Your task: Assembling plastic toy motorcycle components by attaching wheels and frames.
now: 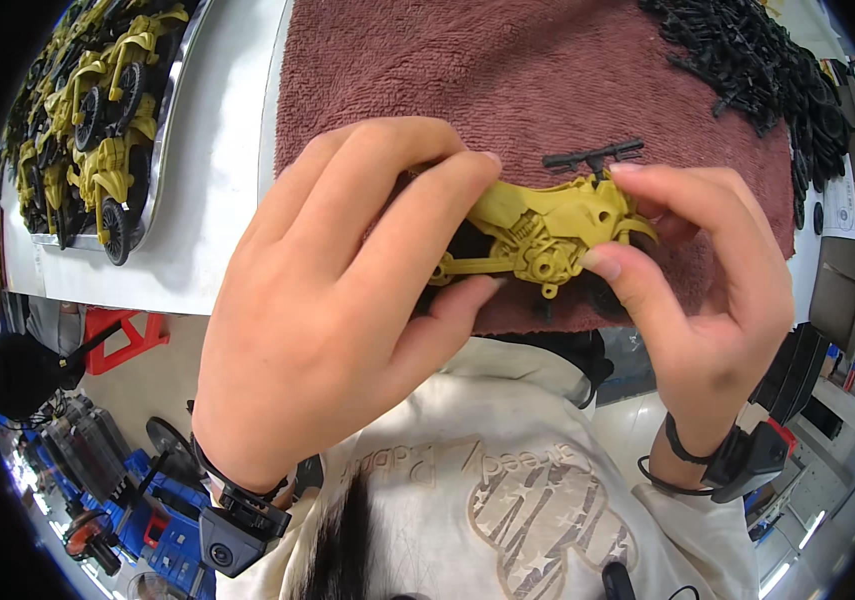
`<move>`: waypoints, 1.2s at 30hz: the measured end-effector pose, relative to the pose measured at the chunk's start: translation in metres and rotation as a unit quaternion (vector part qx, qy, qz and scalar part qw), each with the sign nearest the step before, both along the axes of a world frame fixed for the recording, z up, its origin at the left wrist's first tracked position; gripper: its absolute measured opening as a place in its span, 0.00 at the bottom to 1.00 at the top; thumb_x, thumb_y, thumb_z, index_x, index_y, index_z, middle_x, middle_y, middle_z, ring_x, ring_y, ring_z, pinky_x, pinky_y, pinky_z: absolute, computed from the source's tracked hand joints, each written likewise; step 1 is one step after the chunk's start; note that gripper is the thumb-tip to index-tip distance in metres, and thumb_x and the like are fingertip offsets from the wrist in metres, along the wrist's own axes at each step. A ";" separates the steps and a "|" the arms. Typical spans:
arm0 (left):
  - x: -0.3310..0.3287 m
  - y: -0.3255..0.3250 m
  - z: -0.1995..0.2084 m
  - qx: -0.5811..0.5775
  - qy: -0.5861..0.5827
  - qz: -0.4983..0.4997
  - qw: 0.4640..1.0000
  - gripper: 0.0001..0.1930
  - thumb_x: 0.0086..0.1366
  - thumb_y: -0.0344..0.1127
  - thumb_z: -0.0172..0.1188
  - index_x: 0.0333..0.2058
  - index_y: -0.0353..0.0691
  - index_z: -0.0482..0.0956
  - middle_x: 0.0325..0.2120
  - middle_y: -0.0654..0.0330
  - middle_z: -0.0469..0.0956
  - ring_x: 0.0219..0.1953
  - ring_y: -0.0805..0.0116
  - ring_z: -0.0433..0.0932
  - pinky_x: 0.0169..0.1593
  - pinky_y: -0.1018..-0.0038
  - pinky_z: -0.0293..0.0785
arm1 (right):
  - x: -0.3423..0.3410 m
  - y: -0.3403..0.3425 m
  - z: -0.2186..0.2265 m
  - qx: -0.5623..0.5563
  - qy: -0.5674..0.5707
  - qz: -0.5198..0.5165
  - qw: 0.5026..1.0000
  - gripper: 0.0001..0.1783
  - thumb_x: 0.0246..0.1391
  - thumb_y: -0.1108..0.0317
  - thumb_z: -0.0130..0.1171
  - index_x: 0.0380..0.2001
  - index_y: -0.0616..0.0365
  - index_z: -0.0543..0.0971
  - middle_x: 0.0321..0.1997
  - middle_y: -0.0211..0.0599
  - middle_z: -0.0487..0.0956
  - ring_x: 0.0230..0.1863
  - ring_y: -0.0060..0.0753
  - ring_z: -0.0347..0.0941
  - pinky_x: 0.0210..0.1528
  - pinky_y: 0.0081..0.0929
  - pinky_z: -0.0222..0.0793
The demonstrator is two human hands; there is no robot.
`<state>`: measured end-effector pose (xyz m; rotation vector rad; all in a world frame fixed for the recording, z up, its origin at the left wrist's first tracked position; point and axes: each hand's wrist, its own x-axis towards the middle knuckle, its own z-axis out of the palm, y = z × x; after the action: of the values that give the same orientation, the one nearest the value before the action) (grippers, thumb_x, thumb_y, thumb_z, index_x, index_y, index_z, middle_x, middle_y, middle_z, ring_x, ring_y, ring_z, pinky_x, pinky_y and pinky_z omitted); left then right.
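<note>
Between my two hands, above a reddish-brown towel, is a yellow toy motorcycle (537,225) with a moulded engine on its side. Black handlebars (592,155) stick up at its front end. My left hand (327,290) is closed round the rear of the toy, fingers over the top and thumb below, so that end is mostly hidden. My right hand (717,260) pinches the front near the handlebars, with the thumb on the near side and the index finger at the top. What lies behind the right fingers is hidden.
The towel (387,70) covers the white table (232,120). At the left stands a metal tray (175,110) filled with yellow toy motorcycles (107,170) with black wheels. A heap of small black parts (737,60) lies at the far right, with black wheels (825,120) beside it.
</note>
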<state>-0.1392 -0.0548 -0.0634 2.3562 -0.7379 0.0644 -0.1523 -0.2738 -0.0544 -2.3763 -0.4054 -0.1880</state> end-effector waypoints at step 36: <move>-0.038 -0.012 0.012 -0.377 0.346 0.178 0.840 0.30 0.52 0.45 0.72 0.45 0.26 0.72 0.38 0.51 0.78 0.42 0.63 0.79 0.48 0.71 0.74 | -0.018 0.011 -0.003 0.460 0.210 -0.006 0.863 0.38 0.32 0.61 0.79 0.45 0.67 0.71 0.44 0.51 0.77 0.47 0.38 0.76 0.49 0.29 0.75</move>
<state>-0.1773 -0.0670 -0.0509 1.5334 0.1028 -0.2805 -0.1705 -0.2626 -0.0575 -1.4070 -0.0479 0.1222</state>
